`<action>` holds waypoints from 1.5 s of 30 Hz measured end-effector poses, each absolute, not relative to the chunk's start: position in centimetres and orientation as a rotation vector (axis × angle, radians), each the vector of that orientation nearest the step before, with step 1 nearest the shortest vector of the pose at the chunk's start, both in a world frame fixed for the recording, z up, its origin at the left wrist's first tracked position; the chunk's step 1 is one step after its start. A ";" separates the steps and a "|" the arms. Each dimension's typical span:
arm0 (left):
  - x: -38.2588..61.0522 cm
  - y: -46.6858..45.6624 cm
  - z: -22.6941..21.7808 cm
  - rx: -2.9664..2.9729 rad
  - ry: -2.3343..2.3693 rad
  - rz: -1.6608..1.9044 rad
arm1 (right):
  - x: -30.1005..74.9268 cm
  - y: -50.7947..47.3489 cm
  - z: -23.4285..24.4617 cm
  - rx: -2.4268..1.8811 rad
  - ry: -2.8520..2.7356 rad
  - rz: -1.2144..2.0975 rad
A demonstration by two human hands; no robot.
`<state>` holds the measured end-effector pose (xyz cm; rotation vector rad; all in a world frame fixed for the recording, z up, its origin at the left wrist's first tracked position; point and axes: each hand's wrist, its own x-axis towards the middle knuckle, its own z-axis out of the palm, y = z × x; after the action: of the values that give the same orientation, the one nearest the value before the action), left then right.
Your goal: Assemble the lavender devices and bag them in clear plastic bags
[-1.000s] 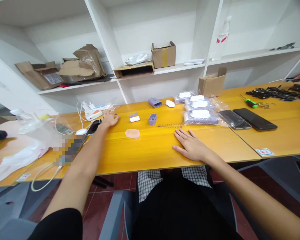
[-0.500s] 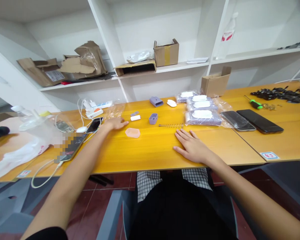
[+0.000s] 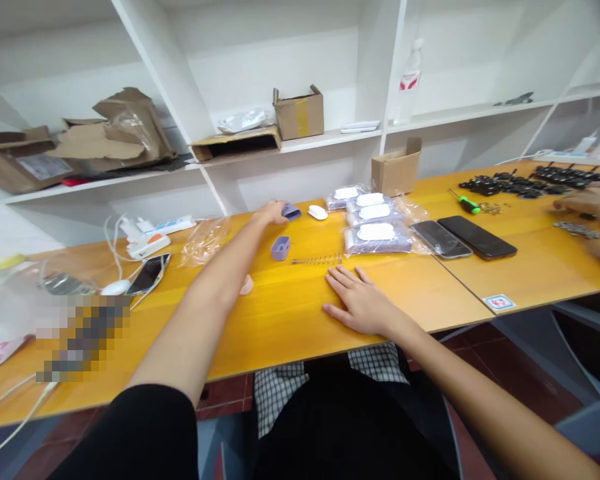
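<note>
Fingers of the left hand (image 3: 273, 212) touch the near end of a hollow purple casing (image 3: 291, 212); whether they pinch it or merely rest there cannot be told. The right hand (image 3: 360, 303) lies palm-down, fingers slightly spread and thumb apart, probably propping the long reach; its fingertips are just beside a coil spring (image 3: 317, 261) lying on its side. A purple cup-shaped part (image 3: 281, 249) sits mouth up, and a white oval cap (image 3: 318, 212) lies right of the casing. This loose spacing seemingly keeps each part visible, while bagged purple units (image 3: 379, 239) are grouped rightward, perhaps to avoid mixing.
</note>
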<state>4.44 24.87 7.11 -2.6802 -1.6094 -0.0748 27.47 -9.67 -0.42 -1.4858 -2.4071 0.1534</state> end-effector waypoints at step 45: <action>8.0 -12.2 5.1 -3.040 -1.343 -0.720 | 28.3 -8.7 1.3 -1.376 -1.751 0.461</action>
<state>7.97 -12.23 5.07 -3.0403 -1.3434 -0.7202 28.28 -8.67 1.33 -1.3758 -1.7509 0.4607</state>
